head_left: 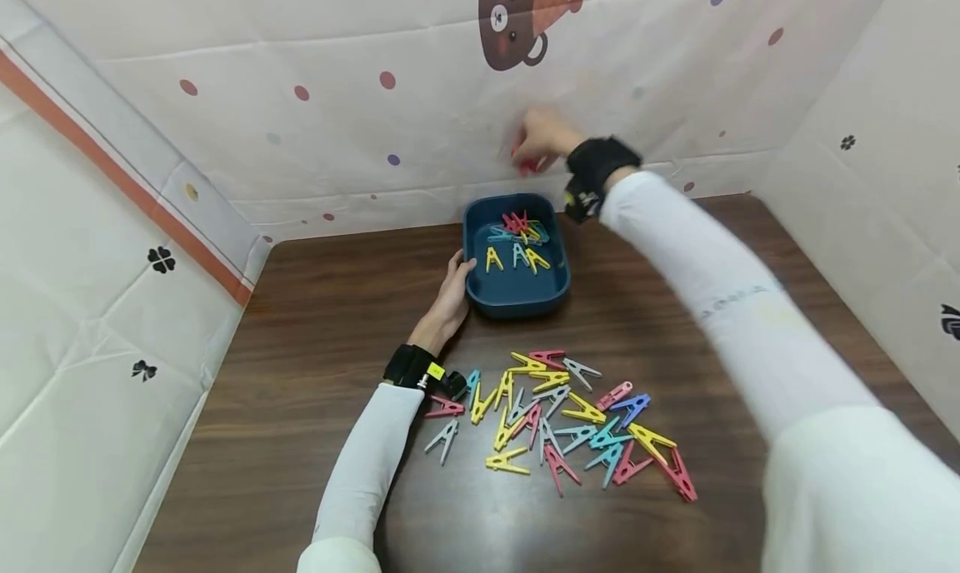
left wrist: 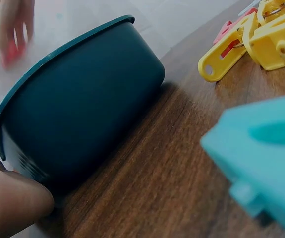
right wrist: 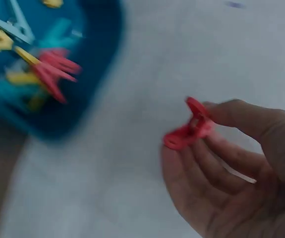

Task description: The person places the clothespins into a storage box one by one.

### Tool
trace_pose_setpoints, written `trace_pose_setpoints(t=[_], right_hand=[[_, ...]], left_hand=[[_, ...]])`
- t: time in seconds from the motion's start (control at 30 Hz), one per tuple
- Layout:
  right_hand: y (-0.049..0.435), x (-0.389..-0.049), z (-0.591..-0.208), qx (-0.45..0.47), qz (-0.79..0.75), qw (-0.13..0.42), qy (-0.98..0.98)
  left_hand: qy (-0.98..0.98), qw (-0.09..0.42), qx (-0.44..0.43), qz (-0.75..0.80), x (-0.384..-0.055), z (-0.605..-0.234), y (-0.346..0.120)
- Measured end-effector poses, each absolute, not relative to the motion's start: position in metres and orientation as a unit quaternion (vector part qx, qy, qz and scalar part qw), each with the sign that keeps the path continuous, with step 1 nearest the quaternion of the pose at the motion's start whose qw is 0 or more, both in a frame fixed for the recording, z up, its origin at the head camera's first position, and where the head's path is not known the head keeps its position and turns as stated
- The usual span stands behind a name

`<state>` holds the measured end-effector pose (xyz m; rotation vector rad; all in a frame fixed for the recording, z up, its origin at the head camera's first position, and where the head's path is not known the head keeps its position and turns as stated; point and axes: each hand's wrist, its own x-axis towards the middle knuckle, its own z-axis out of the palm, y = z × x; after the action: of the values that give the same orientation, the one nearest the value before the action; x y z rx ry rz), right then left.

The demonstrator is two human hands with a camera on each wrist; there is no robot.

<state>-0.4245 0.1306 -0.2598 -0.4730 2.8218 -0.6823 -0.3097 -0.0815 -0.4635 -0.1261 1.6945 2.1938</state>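
Note:
A dark blue plastic basin (head_left: 517,300) stands at the back of the table with several clothespins inside, red, yellow and teal. My left hand (head_left: 450,296) holds it by its left side; in the left wrist view the thumb (left wrist: 13,203) lies at the basin's near end. Up behind the basin, in front of the patterned sheet, my right hand (head_left: 546,136) pinches a red clothespin (right wrist: 189,130) between thumb and fingers. The right wrist view shows this clothespin off to one side of the basin, outside its rim. That hand is blurred in the head view.
Many loose clothespins, such as a yellow one (head_left: 507,461) and a purple-blue one (head_left: 632,406), lie spread on the wooden table (head_left: 300,440) in front of the basin. A teal clothespin (left wrist: 261,153) sits close to my left wrist. A white patterned sheet (head_left: 337,132) hangs behind the table.

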Motion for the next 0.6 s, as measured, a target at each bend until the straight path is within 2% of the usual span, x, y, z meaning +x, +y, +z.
trace_pose_setpoints(t=[0.13,0.23,0.4,0.53,0.6], right_hand=[[0.109,-0.435,-0.320,-0.097,-0.235,0.222,0.941],[0.106,-0.427,-0.345,-0.057,-0.209,0.254,0.943],[0.112,-0.419,-0.352,-0.052,-0.184,0.230,0.954],[0.119,-0.414,-0.317,-0.117,-0.176,0.188,0.959],[0.122,-0.395,-0.288,-0.174,-0.155,0.135,0.963]], left_hand=[[0.600,0.186,-0.046,0.777,-0.306,-0.466,-0.082],[0.601,0.196,-0.045,0.774,-0.303,-0.468,-0.076],[0.597,0.202,-0.042,0.775,-0.304,-0.467,-0.073],[0.596,0.202,-0.044,0.776,-0.308,-0.463,-0.079],[0.594,0.196,-0.042,0.779,-0.309,-0.462,-0.082]])
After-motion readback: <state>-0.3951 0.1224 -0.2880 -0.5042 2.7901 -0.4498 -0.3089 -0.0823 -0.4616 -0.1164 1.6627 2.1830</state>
